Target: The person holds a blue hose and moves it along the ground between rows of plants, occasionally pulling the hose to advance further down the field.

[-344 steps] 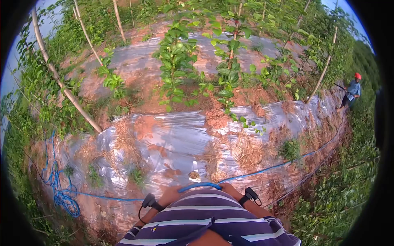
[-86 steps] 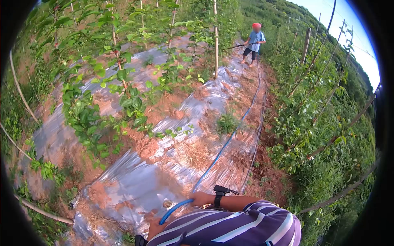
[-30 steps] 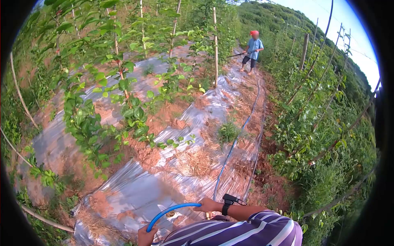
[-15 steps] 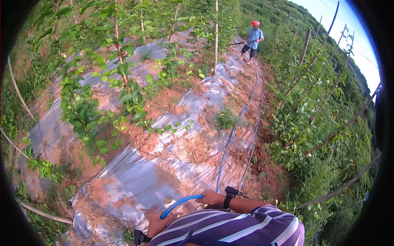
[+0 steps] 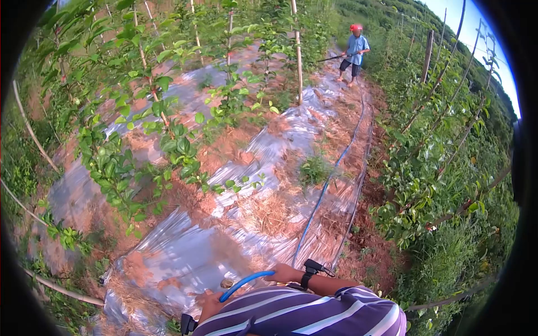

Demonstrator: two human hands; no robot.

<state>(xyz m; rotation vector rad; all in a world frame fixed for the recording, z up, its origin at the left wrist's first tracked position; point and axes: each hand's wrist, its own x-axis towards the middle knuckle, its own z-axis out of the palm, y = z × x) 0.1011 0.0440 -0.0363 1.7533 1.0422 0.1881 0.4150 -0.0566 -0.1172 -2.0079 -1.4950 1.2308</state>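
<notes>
A blue hose (image 5: pixel 245 283) arches between my two hands, close in front of my striped shirt. My left hand (image 5: pixel 210 304) is closed around its lower left end. Higher and to the right, my right hand (image 5: pixel 284 273) grips the hose with curled fingers. Past my right hand a long stretch of blue hose (image 5: pixel 320 197) runs up the path toward another person. Whether it joins the arched piece behind my hand is hidden. Each wrist wears a black strap with a small device.
Another person (image 5: pixel 354 53) in a red head covering stands up the path, holding a long dark rod. Staked plants (image 5: pixel 115 162) grow on the left over silvery plastic sheeting (image 5: pixel 190 252). A second, dark hose (image 5: pixel 358 179) runs alongside. Dense bushes (image 5: pixel 426 168) line the right.
The view has shifted slightly, so the far person and the path appear a little further right. Both hands keep their hold on the hose.
</notes>
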